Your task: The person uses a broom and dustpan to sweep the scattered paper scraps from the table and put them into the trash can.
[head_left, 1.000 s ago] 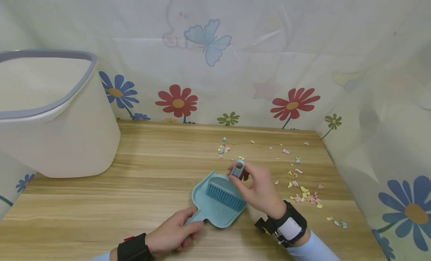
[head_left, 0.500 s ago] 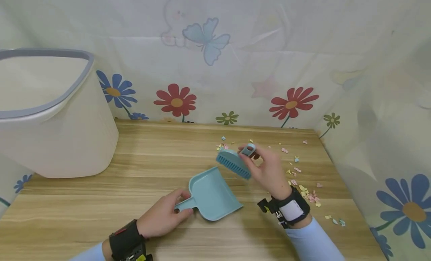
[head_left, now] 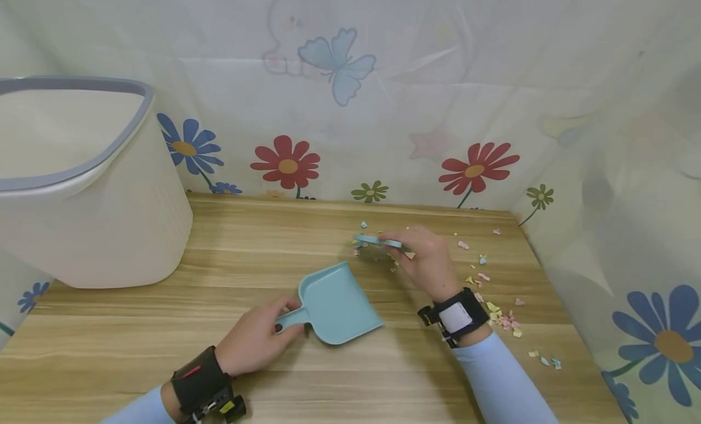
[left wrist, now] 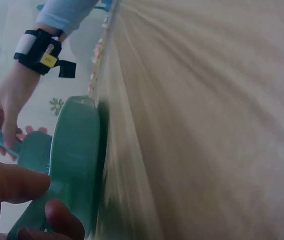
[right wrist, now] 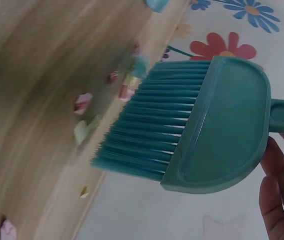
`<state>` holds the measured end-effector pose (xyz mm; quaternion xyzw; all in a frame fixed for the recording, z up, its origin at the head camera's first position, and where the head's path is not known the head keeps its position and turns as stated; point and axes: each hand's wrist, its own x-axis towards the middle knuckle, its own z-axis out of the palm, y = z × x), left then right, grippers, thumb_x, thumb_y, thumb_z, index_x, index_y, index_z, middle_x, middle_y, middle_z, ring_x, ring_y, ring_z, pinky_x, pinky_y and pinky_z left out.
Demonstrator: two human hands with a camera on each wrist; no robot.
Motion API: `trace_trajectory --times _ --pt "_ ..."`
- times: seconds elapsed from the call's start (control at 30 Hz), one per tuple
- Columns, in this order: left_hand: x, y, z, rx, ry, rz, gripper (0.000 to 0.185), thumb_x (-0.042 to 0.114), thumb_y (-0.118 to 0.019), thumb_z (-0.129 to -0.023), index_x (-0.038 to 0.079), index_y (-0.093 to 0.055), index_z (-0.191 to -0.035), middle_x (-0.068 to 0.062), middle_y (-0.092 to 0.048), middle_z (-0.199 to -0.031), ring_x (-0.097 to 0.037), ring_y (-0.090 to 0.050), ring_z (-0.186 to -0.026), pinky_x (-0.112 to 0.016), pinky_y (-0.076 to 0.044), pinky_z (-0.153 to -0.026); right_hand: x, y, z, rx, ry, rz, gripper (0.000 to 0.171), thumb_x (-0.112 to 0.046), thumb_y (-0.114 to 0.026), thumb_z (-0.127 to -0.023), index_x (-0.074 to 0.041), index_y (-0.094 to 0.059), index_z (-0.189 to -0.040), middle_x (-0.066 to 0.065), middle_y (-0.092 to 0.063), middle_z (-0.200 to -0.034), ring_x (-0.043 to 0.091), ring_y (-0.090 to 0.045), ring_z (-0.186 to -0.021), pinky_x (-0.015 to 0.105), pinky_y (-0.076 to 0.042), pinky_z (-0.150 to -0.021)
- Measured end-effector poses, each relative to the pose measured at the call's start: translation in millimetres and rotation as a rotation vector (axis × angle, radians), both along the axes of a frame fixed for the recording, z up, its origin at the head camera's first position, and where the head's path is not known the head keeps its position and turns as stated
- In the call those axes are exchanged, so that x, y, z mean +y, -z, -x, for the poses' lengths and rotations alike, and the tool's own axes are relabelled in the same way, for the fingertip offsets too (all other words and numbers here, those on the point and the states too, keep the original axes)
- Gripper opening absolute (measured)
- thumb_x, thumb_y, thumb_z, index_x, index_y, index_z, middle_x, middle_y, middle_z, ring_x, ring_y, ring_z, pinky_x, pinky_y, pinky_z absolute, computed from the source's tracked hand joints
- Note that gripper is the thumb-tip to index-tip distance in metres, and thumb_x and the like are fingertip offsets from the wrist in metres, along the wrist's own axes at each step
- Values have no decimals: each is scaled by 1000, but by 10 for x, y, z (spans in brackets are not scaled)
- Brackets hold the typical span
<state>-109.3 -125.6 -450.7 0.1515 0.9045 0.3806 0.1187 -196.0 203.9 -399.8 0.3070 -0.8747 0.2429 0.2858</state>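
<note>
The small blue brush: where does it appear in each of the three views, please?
Head: the brush is above centre, in the right hand.
Left wrist: at the left edge, low, behind the dustpan.
Right wrist: it fills the centre.
Shared landmark: the wooden table.

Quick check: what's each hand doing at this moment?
Left hand: grips the dustpan by its handle.
Right hand: holds the brush by its handle.
</note>
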Motion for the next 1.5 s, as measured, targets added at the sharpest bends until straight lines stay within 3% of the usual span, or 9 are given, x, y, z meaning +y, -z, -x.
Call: trace_trajectory --times 0.17,0.5,0.73,0.9,1.07,1.2,1.37,1.5 --pt "-43 -35 49 26 -32 40 27 33 -72 -97 21 -67 -121 5 -65 -88 -9 -49 -63 -25 -38 -56 25 43 -50 -45 -66 -42 36 -1 -89 -77 -16 -81 -109 0 -80 -100 17 -73 -89 39 -57 -79" --pt "-129 -53 96 74 -24 68 25 32 -73 -96 22 -67 -118 6 -61 -86 -8 -49 -66 -25 -38 -57 88 -15 -303 -40 -190 -81 37 1 -89 -76 -16 -81 -108 -4 -78 -93 11 -68 -82 32 -53 -69" --pt "-148 -65 103 86 -27 93 24 32 -73 -96 22 -67 -117 6 -63 -91 -9 -52 -72 -26 -41 -63 142 -165 -373 -108 -239 -8 34 1 -87 -80 -14 -79 -110 -2 -79 -99 13 -73 -88 25 -55 -78" --pt "-156 -72 111 91 -26 93 25 31 -73 -96 20 -68 -118 5 -64 -91 -10 -52 -72 -27 -41 -63 173 -246 -376 -102 -126 109 26 1 -84 -83 -9 -78 -106 3 -80 -100 16 -76 -89 17 -55 -80" --pt "-153 -65 125 79 -31 101 27 32 -73 -96 21 -68 -120 4 -66 -94 -10 -53 -74 -27 -41 -63 196 -254 -354 -25 68 159 17 -2 -82 -86 -3 -78 -102 8 -80 -90 15 -72 -70 19 -54 -61" --pt "-143 -63 134 87 -33 101 28 33 -73 -96 22 -68 -121 2 -71 -103 -11 -55 -79 -29 -44 -68 207 -227 -340 6 210 179 14 -4 -81 -87 0 -78 -100 12 -79 -86 17 -68 -60 18 -47 -53" --pt "-135 -45 134 116 -28 105 28 34 -75 -96 22 -69 -120 0 -74 -110 -10 -59 -84 -32 -48 -73 180 -165 -305 52 347 125 11 -6 -79 -87 1 -77 -96 13 -78 -81 21 -70 -56 27 -51 -49" --pt "-134 -34 136 123 -30 95 28 34 -75 -96 21 -69 -120 -1 -74 -111 -10 -60 -85 -33 -50 -73 101 -109 -284 75 382 44 9 -8 -78 -88 0 -73 -88 14 -75 -74 23 -69 -56 36 -54 -50"
